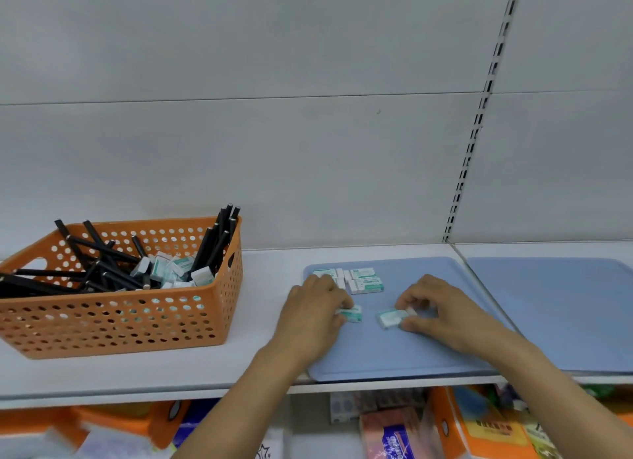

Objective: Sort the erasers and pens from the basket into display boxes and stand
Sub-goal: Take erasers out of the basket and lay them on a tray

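White shelf (137,373): a long board backed by a pale grey panel wall (274,133), with a slotted upright (476,143) set at the right. Blue mat (394,349): laid flat on the shelf right of centre; a second blue mat (565,308) is laid just beside it on the next shelf section. Orange basket (120,321): perforated plastic, stood at the left of the shelf, well apart from the mats; black pens (85,273) are heaped in it, several leaned upright in its far right corner, with white-and-green erasers (171,270) piled among them. Sorted erasers (363,279): a small block is arranged in rows at the far edge of the first mat. Left hand (315,308): fingers are closed around one eraser (352,314) held against the mat. Right hand (442,311): another eraser (390,318) is pinched by its end between thumb and fingertips, also on the mat. The two held erasers are kept near each other but apart. Packaged goods (394,431) are seen blurred below the shelf.
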